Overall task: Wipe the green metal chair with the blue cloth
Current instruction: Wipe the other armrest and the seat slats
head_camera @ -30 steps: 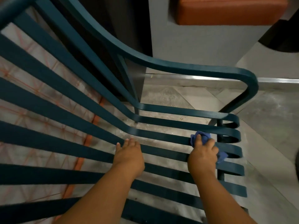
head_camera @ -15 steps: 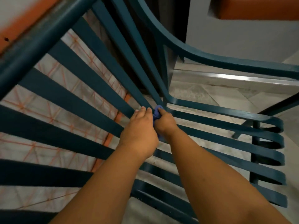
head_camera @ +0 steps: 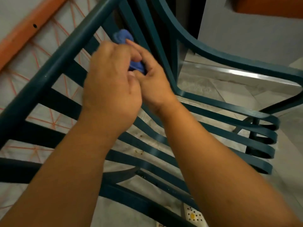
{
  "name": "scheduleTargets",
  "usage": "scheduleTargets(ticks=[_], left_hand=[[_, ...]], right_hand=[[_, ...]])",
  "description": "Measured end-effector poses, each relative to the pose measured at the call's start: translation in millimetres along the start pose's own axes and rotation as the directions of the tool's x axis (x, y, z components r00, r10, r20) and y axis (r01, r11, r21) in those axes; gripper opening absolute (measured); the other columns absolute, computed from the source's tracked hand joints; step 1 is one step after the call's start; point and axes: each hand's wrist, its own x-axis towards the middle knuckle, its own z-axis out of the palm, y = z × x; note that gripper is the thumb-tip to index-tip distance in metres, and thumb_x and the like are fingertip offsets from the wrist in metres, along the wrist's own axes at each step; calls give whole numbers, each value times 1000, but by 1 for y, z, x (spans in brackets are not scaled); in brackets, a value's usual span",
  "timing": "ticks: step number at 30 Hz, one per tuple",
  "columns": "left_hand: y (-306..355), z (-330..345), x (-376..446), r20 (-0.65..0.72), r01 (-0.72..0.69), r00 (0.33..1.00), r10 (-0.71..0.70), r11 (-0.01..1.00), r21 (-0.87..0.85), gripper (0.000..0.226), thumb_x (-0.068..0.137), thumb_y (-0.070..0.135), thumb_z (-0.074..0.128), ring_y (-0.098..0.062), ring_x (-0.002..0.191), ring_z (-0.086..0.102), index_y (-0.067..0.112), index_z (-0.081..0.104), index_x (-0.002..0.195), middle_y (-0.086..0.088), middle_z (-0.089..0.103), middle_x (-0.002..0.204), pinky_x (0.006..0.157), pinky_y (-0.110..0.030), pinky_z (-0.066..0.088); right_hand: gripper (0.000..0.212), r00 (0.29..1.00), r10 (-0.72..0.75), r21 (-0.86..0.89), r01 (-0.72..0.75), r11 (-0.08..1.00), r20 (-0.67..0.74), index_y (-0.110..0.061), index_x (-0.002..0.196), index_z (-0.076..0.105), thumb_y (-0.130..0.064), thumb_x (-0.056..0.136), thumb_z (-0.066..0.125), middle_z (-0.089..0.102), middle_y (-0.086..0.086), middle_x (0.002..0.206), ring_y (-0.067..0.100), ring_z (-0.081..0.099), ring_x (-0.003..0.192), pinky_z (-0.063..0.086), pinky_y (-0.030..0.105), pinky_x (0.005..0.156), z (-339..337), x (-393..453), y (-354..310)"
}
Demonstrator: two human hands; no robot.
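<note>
The green metal chair (head_camera: 221,126) fills the view, its flat slats running from the backrest at upper left down to the curled seat front at right. The blue cloth (head_camera: 123,36) is bunched high on the backrest slats, near the top rail. My left hand (head_camera: 111,82) and my right hand (head_camera: 152,79) are pressed together over the cloth, and both hold it with curled fingers. A second patch of the cloth shows between the two hands. Most of the cloth is hidden under my fingers.
Behind the backrest lies a white surface with thin orange lines (head_camera: 24,66) and an orange strip (head_camera: 27,28). Grey floor tiles (head_camera: 213,89) show through the slats. A grey wall (head_camera: 246,33) stands at upper right. A white dotted object (head_camera: 193,215) lies under the chair.
Both hands have moved up the backrest slats from the seat bend toward the top rail, taking the cloth along. The view has tilted and drawn closer to the backrest.
</note>
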Motion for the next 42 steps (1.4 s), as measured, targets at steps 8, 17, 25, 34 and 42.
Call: scheduleTargets(ticks=[8, 17, 25, 34, 42], left_hand=[[-34, -48, 13, -103, 28, 994, -37, 995, -91, 21, 90, 27, 41, -36, 81, 57, 30, 58, 100, 8, 53, 79, 72, -61, 47], [-43, -57, -12, 70, -44, 997, 31, 982, 185, 30, 89, 11, 54, -32, 114, 50, 14, 62, 118, -11, 55, 121, 90, -28, 33], [-55, -61, -25, 7, 47, 999, -50, 967, 250, 32, 91, 13, 54, -27, 122, 45, 18, 60, 122, -8, 48, 131, 98, -29, 33], [-52, -42, -36, 72, -49, 997, 24, 931, 361, 36, 88, 10, 56, -35, 137, 31, 12, 59, 124, -14, 46, 138, 112, -60, 20], [-58, 5, -73, 339, -230, 932, 124, 929, 292, 40, 75, -1, 68, -36, 141, 26, 8, 65, 113, -20, 47, 140, 115, -53, 9]], right_hand=[[36, 930, -287, -244, 340, 908, 229, -2, 116, 61, 2, 81, 67, 48, 10, 124, 9, 47, 104, 46, 13, 83, 65, -26, -17], [48, 927, -285, -419, 365, 831, 243, -23, 120, 59, -5, 77, 48, 51, 5, 125, 31, 51, 110, 45, 52, 85, 59, -66, 71], [44, 971, -119, -752, 236, 616, 207, -29, 115, 53, 0, 81, 59, 52, 5, 127, 31, 55, 108, 51, 48, 81, 12, -113, 174], [71, 734, 655, -984, 135, 120, 181, -41, 140, 39, -16, 82, 73, 24, 1, 155, 36, 23, 142, 27, 55, 112, -44, -148, 209], [37, 977, 201, -703, -90, 706, 76, -19, 121, 52, -6, 87, 54, 43, 6, 126, 21, 51, 106, 49, 31, 91, -2, -128, 171]])
